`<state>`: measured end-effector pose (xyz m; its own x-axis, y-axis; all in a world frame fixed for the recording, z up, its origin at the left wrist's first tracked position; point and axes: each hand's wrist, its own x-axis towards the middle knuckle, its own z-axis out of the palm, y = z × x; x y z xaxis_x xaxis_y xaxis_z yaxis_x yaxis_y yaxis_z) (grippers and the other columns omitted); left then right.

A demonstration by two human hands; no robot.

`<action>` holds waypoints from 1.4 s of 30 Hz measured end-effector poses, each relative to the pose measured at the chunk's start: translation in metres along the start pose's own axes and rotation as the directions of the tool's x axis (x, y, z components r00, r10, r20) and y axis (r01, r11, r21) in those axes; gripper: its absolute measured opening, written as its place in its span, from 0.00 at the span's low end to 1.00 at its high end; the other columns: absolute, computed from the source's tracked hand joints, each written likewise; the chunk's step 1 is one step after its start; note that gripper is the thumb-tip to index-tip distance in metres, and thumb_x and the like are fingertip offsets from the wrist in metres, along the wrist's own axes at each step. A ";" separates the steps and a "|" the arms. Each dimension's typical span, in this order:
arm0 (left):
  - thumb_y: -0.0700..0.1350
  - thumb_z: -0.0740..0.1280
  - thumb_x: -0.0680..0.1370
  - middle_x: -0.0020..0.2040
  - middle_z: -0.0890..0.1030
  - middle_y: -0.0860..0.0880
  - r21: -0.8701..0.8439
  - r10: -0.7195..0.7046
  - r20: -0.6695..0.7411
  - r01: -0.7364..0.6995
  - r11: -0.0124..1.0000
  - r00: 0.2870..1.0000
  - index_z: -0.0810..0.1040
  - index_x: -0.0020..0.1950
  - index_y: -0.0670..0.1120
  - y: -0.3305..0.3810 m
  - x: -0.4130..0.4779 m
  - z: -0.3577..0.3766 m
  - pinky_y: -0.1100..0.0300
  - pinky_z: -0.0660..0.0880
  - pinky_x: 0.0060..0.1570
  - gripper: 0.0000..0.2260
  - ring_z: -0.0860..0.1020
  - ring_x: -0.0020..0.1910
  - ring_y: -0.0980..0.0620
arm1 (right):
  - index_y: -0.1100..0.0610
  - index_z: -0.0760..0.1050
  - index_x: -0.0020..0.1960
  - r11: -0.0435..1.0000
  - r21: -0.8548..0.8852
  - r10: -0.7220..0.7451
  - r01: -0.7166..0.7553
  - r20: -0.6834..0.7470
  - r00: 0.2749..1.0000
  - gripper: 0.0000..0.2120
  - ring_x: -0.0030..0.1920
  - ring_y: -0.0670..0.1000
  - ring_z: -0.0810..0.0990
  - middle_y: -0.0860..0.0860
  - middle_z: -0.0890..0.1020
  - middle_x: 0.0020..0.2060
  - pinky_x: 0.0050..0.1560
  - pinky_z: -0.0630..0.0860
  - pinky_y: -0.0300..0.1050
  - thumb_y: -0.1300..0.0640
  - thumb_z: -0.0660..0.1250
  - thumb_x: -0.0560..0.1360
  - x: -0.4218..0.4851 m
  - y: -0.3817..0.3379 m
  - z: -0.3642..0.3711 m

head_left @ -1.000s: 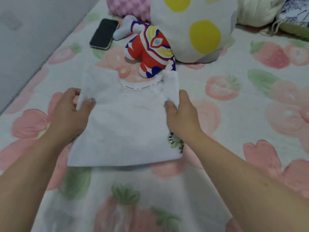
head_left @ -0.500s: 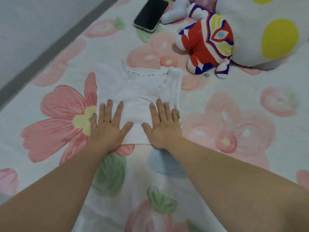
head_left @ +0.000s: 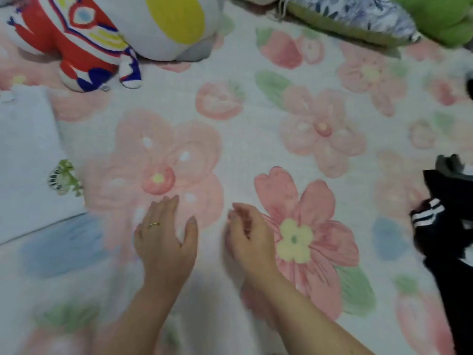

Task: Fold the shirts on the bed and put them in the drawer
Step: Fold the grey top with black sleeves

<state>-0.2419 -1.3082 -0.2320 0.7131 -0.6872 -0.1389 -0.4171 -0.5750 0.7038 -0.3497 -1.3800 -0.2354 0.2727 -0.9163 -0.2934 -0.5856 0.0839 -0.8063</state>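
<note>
Head view, looking down at a bed covered by a pale bedspread printed with pink flowers and strawberries.

The left hand is palm down low over the bedspread on the near side of the bed. Its fingers are straight and close together, the thumb is spread wide to the side, and a thin ring is on one finger. It holds nothing. Whether it touches the cloth cannot be told.

The right hand is just beside it and apart from it, next to a large pink flower with a yellow centre. It is turned partly on its side, its fingers loosely curled inward, blurred, and empty.

The folded white shirt lies flat towards the left side of the bed, well apart from both hands and cut off by the picture's left edge. Its visible long side runs from near to far, leaning slightly, and its far end stops just short of a red, white and blue plush toy. A small green print sits at its right edge.

A crumpled black garment with white stripes lies towards the right side of the bed.

Along the far side are a white pillow with yellow spots, a blue-patterned cushion and something bright green.
</note>
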 end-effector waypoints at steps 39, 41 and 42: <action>0.41 0.71 0.73 0.54 0.76 0.62 -0.434 0.450 0.515 -0.231 0.871 0.730 0.68 0.59 0.65 0.301 -0.113 0.207 0.67 0.70 0.52 0.24 0.76 0.53 0.62 | 0.49 0.71 0.44 0.993 -0.077 -0.120 0.092 -0.581 0.805 0.11 0.38 0.46 0.74 0.47 0.76 0.36 0.41 0.69 0.32 0.65 0.58 0.73 -0.028 0.101 -0.434; 0.41 0.71 0.74 0.53 0.77 0.64 -0.505 0.512 0.503 -0.244 0.828 0.696 0.67 0.57 0.69 0.328 -0.110 0.182 0.71 0.71 0.50 0.25 0.76 0.53 0.66 | 0.47 0.71 0.42 0.987 -0.083 -0.159 0.136 -0.536 0.829 0.19 0.36 0.48 0.74 0.48 0.77 0.37 0.39 0.70 0.37 0.72 0.59 0.73 -0.036 0.066 -0.445; 0.40 0.71 0.74 0.53 0.76 0.64 -0.533 0.545 0.493 -0.260 0.806 0.679 0.67 0.56 0.69 0.341 -0.109 0.168 0.72 0.71 0.51 0.25 0.76 0.54 0.67 | 0.47 0.72 0.42 0.983 -0.066 -0.179 0.170 -0.508 0.842 0.21 0.36 0.47 0.75 0.46 0.78 0.37 0.39 0.71 0.38 0.75 0.59 0.73 -0.039 0.048 -0.449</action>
<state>-0.5567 -1.5040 -0.0938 -0.0210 -0.9983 -0.0542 -0.2210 -0.0483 0.9741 -0.7310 -1.5160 -0.0325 -0.0533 -0.9859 0.1587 -0.5800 -0.0988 -0.8086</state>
